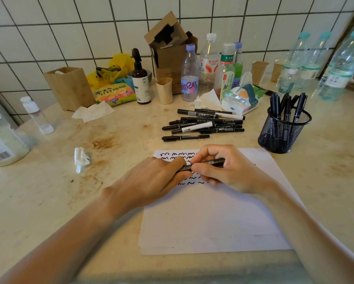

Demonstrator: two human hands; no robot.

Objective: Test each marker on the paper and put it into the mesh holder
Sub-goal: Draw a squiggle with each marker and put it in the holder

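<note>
Both hands meet over the upper part of a white sheet of paper (211, 218) that lies near the front edge of the desk (49, 191), and between them they hold one black marker (210, 162) lying roughly level above rows of black squiggles. The left hand (151, 181) grips the marker's left end, its fingers curled together around it, while the right hand (227, 171) pinches the barrel between thumb and curled fingers; whether the cap is on or off cannot be told, as the fingers hide that end. Beyond the paper, toward the middle of the desk, lies a loose pile of markers (204, 124), black and white-barrelled, all lying on their sides. The black mesh holder (282, 132) stands to the right of that pile, just past the paper's far right corner, with several dark markers upright in it. Plastic bottles (189, 74) and a tissue pack (241, 99) crowd the back edge by the tiled wall, and a crumpled tissue (80, 158) lies left of the paper.
</note>
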